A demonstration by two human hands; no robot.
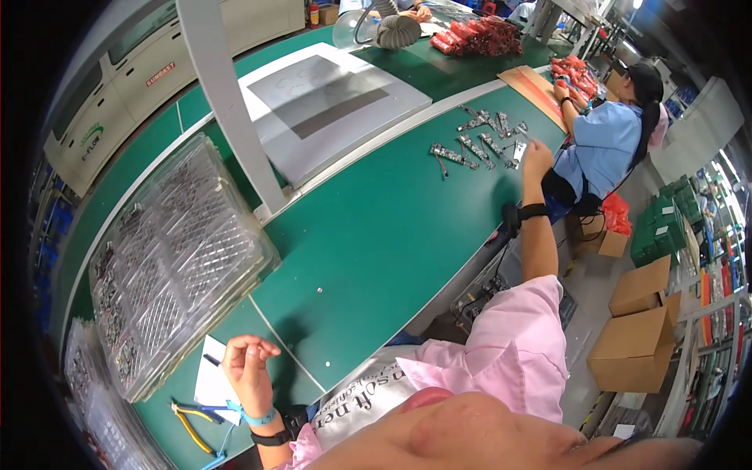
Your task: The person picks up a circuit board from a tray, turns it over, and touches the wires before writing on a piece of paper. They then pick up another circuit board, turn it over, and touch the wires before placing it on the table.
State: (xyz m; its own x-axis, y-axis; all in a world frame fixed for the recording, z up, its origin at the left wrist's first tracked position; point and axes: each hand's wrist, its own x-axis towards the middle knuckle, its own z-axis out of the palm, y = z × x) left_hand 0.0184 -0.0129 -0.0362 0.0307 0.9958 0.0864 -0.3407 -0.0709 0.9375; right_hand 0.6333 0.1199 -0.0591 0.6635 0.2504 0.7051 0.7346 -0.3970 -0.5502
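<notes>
On the far right part of the green bench, my right hand (536,160) pinches the end of a small circuit board (518,152). Several similar small boards with short wires (473,149) lie in loose rows just to its left. My left hand (249,368) is raised over the near left of the bench, fingers loosely bent and apart from the thumb, holding nothing. Below it lie a white sheet of paper (213,385) and yellow-handled pliers (196,439). A blue band and a dark strap circle the left wrist; a black strap circles the right.
Stacked clear plastic trays of small parts (180,251) fill the left side. A grey-white panel (321,110) lies behind a white post (235,110). At right a co-worker in blue (603,141) handles red-wrapped parts (576,74). Cardboard boxes (633,348) stand on the floor.
</notes>
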